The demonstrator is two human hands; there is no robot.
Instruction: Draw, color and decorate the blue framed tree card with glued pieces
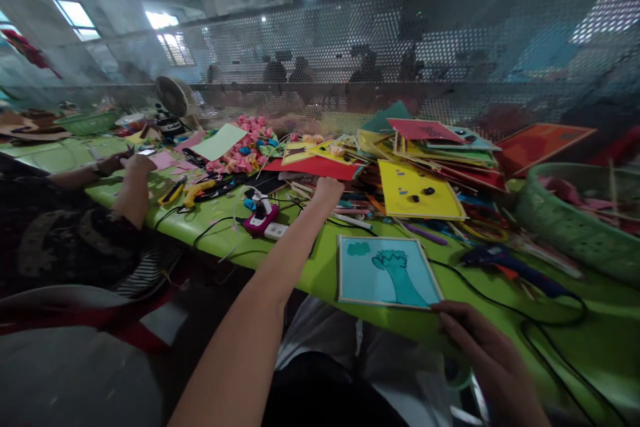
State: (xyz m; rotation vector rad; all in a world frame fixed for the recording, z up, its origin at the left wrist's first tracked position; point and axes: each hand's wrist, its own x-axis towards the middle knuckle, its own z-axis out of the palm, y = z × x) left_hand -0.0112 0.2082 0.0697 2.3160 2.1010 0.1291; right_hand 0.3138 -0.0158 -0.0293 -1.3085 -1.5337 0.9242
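My left hand is stretched far out over the green table into the pile of craft items, just below a red paper sheet. Its fingers are curled under and what they hold is hidden. My right hand rests at the table's near edge, fingertips touching the lower right corner of a light blue framed picture with a teal tree shape. That picture lies flat in front of me.
A blue glue gun with a black cord lies right of the picture. A yellow card and stacked coloured cards lie behind. A green basket stands at right. A co-worker's arms rest at left beside a fan.
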